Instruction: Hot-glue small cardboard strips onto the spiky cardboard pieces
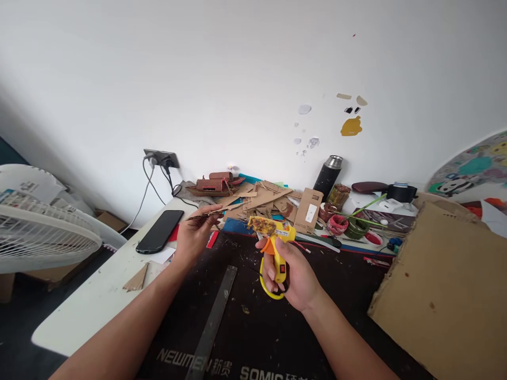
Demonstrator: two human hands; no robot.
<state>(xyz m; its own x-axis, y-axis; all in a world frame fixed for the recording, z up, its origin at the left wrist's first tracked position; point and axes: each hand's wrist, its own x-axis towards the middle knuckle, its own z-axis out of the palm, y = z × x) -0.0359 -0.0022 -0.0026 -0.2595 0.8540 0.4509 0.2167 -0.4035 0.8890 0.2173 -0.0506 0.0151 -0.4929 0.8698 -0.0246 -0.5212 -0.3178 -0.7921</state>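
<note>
In the head view, grips a yellow plastic glue gun (279,253) firmly in the right hand (295,269), with fingers curled round the handle and thumb laid along the body. Aims the brown-crusted front end (261,226) up and leftward, toward the left hand (194,237). Has the index finger close by the orange trigger (269,246); cannot tell whether pressing it. Pinches in the left hand a thin, flat piece of brown cardboard (212,212), seen nearly edge-on and apart from the gun. Holds both above a black desk mat with white lettering (257,338). Has on the mat, between the forearms, a long dark-grey flat ruler (217,314), set aslant. Shows to the left a white tabletop (91,295), bearing a black smartphone (160,232) and a small wedge of brown cardboard (137,278). Shows beyond the hands a heap of brown cardboard scraps (261,198), with a reddish-brown model boat (212,186) at its left end. Shows farther right a tilted black flask with a silver cap (328,177) and a large brown cardboard sheet (443,285); at far left, a white fan (49,253).
</note>
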